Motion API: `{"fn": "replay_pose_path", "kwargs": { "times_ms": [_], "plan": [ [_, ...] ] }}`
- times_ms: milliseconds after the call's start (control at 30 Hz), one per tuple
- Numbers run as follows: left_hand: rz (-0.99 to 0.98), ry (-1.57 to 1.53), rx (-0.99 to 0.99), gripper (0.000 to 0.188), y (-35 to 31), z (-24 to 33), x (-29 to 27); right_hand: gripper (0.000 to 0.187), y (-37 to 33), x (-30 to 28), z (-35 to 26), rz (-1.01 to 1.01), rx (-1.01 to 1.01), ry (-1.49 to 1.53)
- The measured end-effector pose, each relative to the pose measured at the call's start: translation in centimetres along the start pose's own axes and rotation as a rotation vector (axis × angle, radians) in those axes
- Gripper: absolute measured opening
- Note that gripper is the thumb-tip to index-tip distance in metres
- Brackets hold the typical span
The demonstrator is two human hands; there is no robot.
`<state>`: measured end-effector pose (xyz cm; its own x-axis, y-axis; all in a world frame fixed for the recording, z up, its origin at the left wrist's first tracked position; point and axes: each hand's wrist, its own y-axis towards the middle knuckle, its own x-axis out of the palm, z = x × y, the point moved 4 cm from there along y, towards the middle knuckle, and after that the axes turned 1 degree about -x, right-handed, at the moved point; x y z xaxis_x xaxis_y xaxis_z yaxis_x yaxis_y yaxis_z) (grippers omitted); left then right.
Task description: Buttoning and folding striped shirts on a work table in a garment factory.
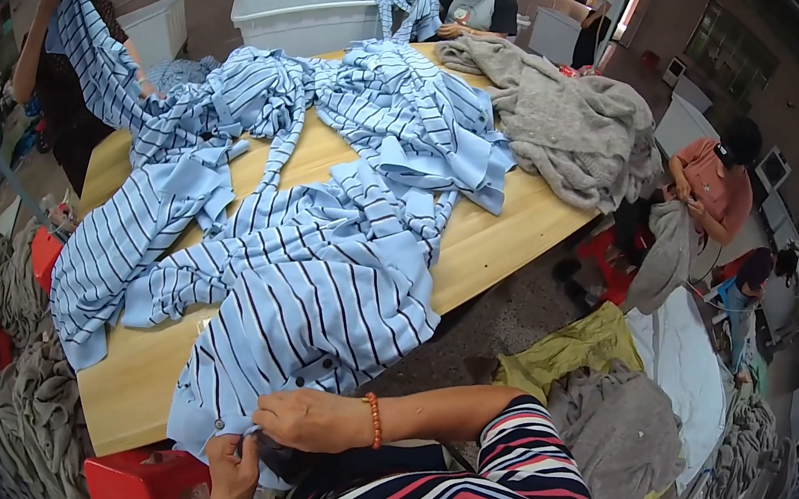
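Note:
A light blue knit garment with dark stripes hangs over the table's near edge towards me. Dark buttons run along its plain blue border. My right hand, with an orange bead bracelet at the wrist, pinches that border near its lower corner. Just below, my left hand is closed on the same edge, thumb and fingertips together. Both hands nearly meet beside a single button. Whether a small tool sits between the fingertips is too small to make out.
More striped garments and a grey knit pile cover the wooden table. A red stool stands below its near corner. Grey knits lie on yellow and white sheets at right. Other people work around the table; one handles grey knit.

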<state>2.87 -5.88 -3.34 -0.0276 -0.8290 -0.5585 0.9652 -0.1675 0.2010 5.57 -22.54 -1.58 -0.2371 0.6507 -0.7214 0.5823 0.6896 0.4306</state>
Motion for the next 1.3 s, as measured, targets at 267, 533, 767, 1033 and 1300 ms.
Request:
{"fn": "replay_pose_path", "kwargs": {
  "times_ms": [267, 533, 767, 1033, 1300],
  "plan": [
    [-0.168, -0.041, 0.025, 0.031, 0.7, -0.3, 0.5, 0.017, -0.5, -0.9, 0.6, -0.098, 0.007, 0.09],
    [-0.117, -0.347, -0.178, 0.017, -0.7, -2.6, -0.6, 0.012, 1.4, -1.5, 1.3, -0.008, 0.143, 0.343],
    [-0.098, -0.267, -0.199, 0.017, -3.1, -1.7, -1.9, 0.023, 3.7, -1.1, -3.2, 0.039, 0.07, 0.168],
    [-0.059, -0.163, -0.069, 0.02, -3.7, -1.3, -1.3, 0.016, 3.0, 1.2, -2.7, -0.206, -0.035, 0.141],
    [-0.386, -1.049, -0.448, 0.045, -2.8, -4.4, -0.6, 0.019, 2.7, 1.1, -2.9, -0.158, -0.064, 0.162]
  ]
}}
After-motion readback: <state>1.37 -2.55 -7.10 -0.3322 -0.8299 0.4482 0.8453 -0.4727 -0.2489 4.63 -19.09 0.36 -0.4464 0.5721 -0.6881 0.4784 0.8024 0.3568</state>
